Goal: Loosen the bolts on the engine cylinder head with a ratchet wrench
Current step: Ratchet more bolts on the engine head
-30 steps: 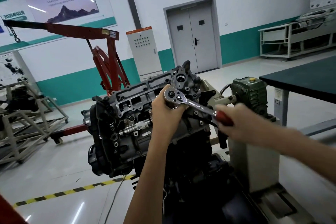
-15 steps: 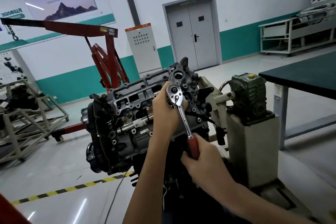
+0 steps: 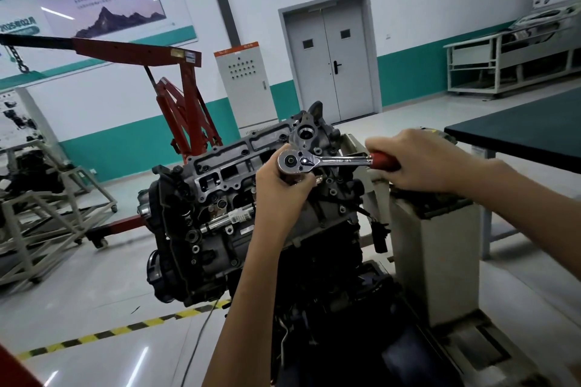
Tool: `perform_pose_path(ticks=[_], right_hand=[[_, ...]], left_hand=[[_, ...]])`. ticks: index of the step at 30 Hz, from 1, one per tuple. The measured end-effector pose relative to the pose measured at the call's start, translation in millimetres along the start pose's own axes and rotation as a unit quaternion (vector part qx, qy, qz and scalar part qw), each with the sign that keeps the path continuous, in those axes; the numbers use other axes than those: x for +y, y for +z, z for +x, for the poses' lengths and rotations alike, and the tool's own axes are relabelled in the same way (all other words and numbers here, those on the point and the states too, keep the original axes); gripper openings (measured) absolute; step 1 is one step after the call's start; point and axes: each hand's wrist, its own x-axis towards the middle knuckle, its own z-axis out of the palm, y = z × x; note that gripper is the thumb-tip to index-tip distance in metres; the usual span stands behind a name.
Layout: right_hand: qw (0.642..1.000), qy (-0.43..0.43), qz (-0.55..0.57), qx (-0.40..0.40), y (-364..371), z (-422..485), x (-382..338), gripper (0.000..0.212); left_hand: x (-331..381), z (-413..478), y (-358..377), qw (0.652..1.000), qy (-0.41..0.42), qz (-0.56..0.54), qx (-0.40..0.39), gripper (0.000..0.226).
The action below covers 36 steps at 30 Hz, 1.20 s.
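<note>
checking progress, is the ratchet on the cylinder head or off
On: ratchet sits against cylinder head, left hand gripping under it; bolt hidden.

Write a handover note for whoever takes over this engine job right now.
Left hand: cups the ratchet end of the wrench, steadying it on the cylinder head.
Right hand: grips the red handle, which points right.
Done: the wrench is seated on one bolt near the head's right end. The bolt is hidden, so how loose it is cannot be told.
Left: finish this bolt, then the remaining ones.
</note>
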Motion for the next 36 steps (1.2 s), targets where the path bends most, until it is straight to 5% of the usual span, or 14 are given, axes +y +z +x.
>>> perform_pose_path(ticks=[5,10,12,14,20,24,29,36], right_hand=[[0.966,0.110,0.235,-0.018,46,-44,-55,0.015],[0.845,0.200,0.489,0.082,80,-57,-153,0.025],[0.824,0.203,0.521,0.090,87,-54,-169,0.024],[0.843,0.194,0.496,0.083,84,-53,-160,0.028],[0.971,0.076,0.225,-0.027,38,-42,-51,0.027],[0.999,-0.004,0.037,-0.009,2,-5,-5,0.014],[0.988,0.073,0.136,-0.020,28,-28,-27,0.021],[0.844,0.201,0.484,0.113,93,-56,-153,0.022]], left_hand=[[-4,-5,-1,0.998,0.052,0.039,0.010,0.036],[-5,-5,8,0.998,0.032,0.039,0.042,0.042],[-5,-6,7,0.998,0.039,0.021,0.039,0.038],[-4,-5,5,0.999,0.024,0.008,0.036,0.036],[0,1,3,1.000,0.001,0.018,0.024,0.039],[1,0,0,1.000,-0.004,0.010,0.013,0.035],[-3,-3,-2,0.999,0.026,0.025,0.011,0.030],[1,-3,7,0.999,0.015,0.021,0.037,0.042]])
